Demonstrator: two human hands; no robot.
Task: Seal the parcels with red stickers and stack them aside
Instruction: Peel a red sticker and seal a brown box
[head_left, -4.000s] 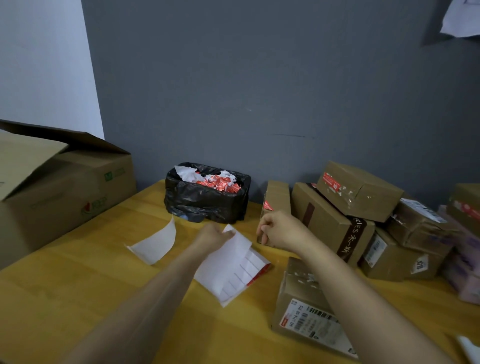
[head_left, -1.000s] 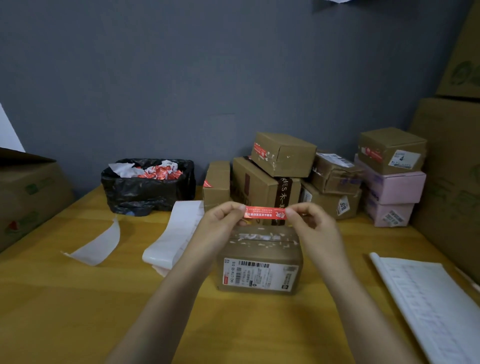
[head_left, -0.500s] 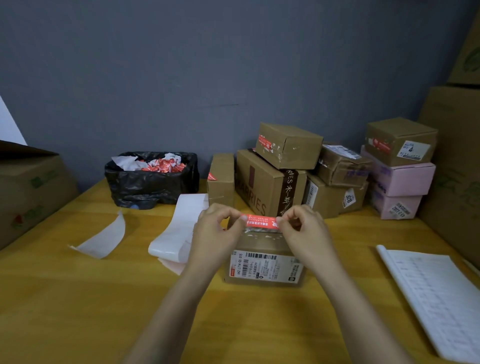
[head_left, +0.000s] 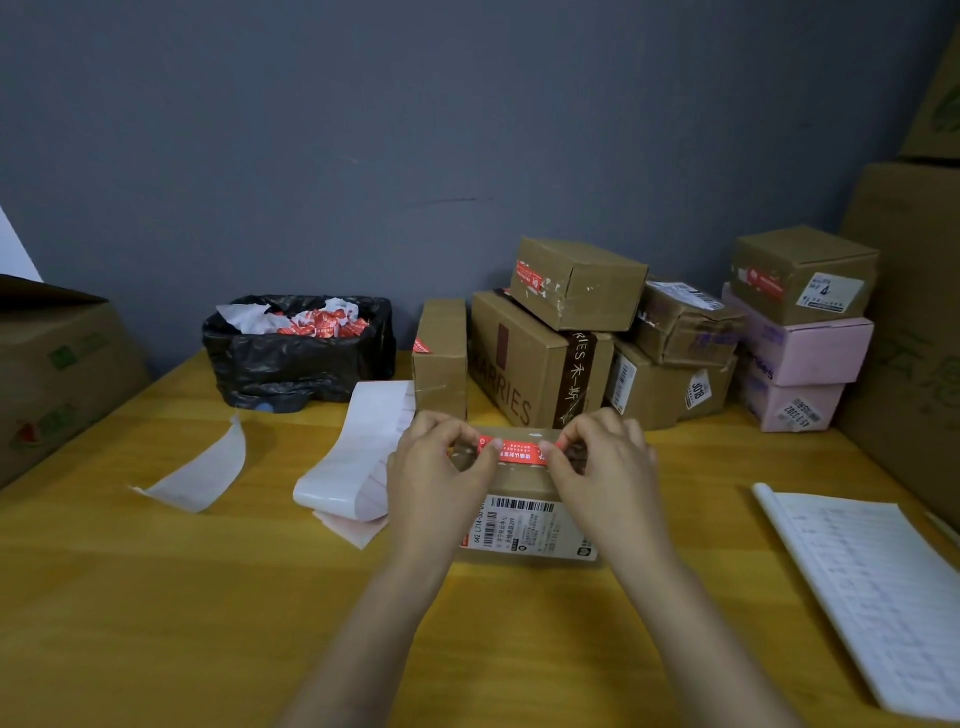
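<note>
The left hand and right hand pinched the red sticker, apparently touching the parcel at twelve o'clock; uneven pressing could have wrinkled it.

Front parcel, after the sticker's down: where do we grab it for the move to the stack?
Take the parcel by its two short ends, one hand from each side. It lies flat with its long side across, and the left hand and right hand flank it, pinching the sticker over its top. Probably avoid the top face, where the sticker goes.
</note>
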